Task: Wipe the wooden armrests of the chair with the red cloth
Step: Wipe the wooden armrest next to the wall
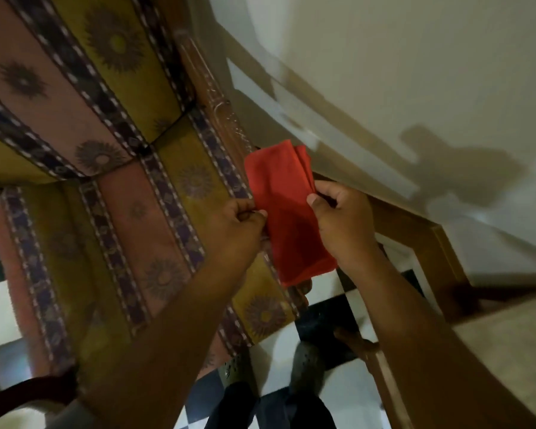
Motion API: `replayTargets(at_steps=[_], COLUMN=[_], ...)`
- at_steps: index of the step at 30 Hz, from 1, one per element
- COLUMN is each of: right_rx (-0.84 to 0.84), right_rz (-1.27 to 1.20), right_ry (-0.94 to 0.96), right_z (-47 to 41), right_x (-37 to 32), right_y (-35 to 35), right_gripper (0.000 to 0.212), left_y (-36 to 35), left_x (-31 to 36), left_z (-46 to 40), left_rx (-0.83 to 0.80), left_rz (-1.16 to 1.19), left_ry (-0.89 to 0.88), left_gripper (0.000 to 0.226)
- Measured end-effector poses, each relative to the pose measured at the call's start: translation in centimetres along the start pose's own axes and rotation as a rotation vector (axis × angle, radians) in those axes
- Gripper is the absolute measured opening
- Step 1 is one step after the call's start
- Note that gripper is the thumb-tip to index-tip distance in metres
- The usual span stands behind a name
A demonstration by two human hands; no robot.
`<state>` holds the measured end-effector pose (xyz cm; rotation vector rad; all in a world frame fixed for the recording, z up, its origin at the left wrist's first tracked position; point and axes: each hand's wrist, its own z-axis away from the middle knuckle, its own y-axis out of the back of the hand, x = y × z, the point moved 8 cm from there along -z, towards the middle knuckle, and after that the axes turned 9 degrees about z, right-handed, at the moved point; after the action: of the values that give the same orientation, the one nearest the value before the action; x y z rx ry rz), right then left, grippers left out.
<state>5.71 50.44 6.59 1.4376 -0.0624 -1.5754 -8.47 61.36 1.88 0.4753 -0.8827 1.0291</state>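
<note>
A folded red cloth (283,209) is stretched between my two hands, over the chair's right wooden armrest (217,97). My left hand (240,229) pinches the cloth's left edge. My right hand (342,219) grips its right edge between thumb and fingers. The armrest is carved brown wood that runs along the right side of the patterned cushions (115,168). Its near part is hidden under the cloth and my hands. A dark wooden armrest (34,390) shows at the lower left corner.
A pale wall (415,72) stands close on the right, with a wooden frame (427,239) against it. The floor is black-and-white tile (316,323). My dark shoe (307,363) is below the chair's front edge. Another wooden piece (384,376) stands at the lower right.
</note>
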Motion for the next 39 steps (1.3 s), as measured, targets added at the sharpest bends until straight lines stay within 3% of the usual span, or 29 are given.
replayTargets(at_steps=[7, 9, 12, 14, 16, 17, 19, 21, 24, 26, 29, 36, 39], right_rx=[0.068, 0.121, 0.201, 0.093, -0.053, -0.097, -0.116, -0.115, -0.136, -0.165, -0.17, -0.169, -0.143], right_rz=[0.26, 0.343, 0.5, 0.629, 0.762, 0.816, 0.895, 0.965, 1.029, 1.054, 1.043, 0.577, 0.596], right_ry=[0.072, 0.09, 0.282, 0.425, 0.49, 0.499, 0.545, 0.614, 0.794, 0.885, 0.927, 0.498, 0.459], right_z=[-2.7, -2.4, -0.7, 0.0, -0.4, -0.8, -1.6, -2.2, -2.8, -3.5, -4.8, -6.2, -5.1], right_x=[2.7, 3.0, 1.3, 0.6, 1.0, 1.6, 1.9, 1.9, 1.5, 1.0, 0.1, 1.0, 1.8], right_y=[-3.8, -3.9, -4.8, -7.1, -9.5, -9.9, -10.4, -10.8, -11.9, -12.3, -12.9, -11.8, -11.2], right_gripper=[0.029, 0.036, 0.052, 0.056, 0.063, 0.065, 0.067, 0.069, 0.069, 0.068, 0.069, 0.075, 0.066], left_y=[0.8, 0.7, 1.2, 1.9, 3.8, 4.9, 6.6, 7.1, 8.5, 8.5, 8.8, 9.4, 9.2], left_x=[-4.1, -4.9, -5.3, -5.9, -6.6, -6.6, -5.9, -8.0, -10.4, -10.6, -11.0, -11.2, -11.5], left_z=[-2.8, -3.3, -3.9, -4.3, -5.3, -5.8, -7.7, -10.5, -14.7, -16.4, -17.8, -17.7, -17.9], left_rx=[0.058, 0.029, -0.002, 0.008, 0.118, 0.184, 0.176, -0.004, -0.22, -0.285, -0.285, -0.234, -0.243], left_rz=[0.068, 0.061, 0.099, 0.159, 0.133, -0.008, -0.577, -1.137, -1.58, -1.649, -1.589, -1.519, -1.508], left_ry=[0.076, 0.087, 0.09, 0.114, 0.087, -0.001, -0.296, -0.404, -0.525, -0.649, -0.698, -0.751, -0.761], left_gripper=[0.016, 0.015, 0.01, 0.018, 0.023, 0.024, 0.036, 0.059, 0.087, 0.097, 0.104, 0.106, 0.107])
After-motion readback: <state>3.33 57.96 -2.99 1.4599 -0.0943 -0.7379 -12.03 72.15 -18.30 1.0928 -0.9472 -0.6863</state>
